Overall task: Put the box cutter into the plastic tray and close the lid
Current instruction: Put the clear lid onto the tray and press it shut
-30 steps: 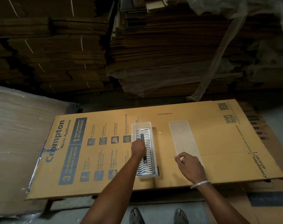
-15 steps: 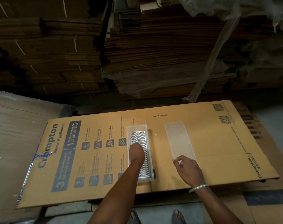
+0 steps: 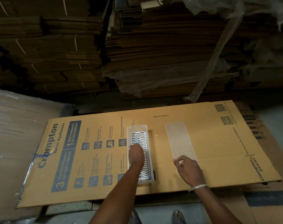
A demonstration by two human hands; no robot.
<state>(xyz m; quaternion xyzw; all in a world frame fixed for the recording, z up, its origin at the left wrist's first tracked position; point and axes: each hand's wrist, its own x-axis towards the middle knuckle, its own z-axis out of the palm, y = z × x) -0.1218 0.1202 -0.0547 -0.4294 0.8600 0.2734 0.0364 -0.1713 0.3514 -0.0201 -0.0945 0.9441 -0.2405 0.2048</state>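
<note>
A clear plastic tray (image 3: pixel 144 128) with a wavy white insert lies on a flat printed carton (image 3: pixel 210 143). My left hand (image 3: pixel 136 155) reaches down into the tray with curled fingers. Only a small grey end of the box cutter (image 3: pixel 138 141) shows at the fingertips; the rest is under the hand. The clear lid (image 3: pixel 178 138) lies flat on the carton, right of the tray and apart from it. My right hand (image 3: pixel 188 169) rests on the lid's near end, thumb and forefinger pinching its near left corner.
Tall stacks of flattened cardboard (image 3: pixel 161 54) rise behind the carton. A plastic-wrapped bundle of sheets (image 3: pixel 16 135) sits at the left. More printed cardboard (image 3: pixel 267 199) lies at the right. My sandalled feet (image 3: pixel 178 217) stand at the carton's near edge.
One second ago the dark box cutter showed along the tray beside my left hand; now the hand covers nearly all of it. My right hand has stayed at the lid's near end.
</note>
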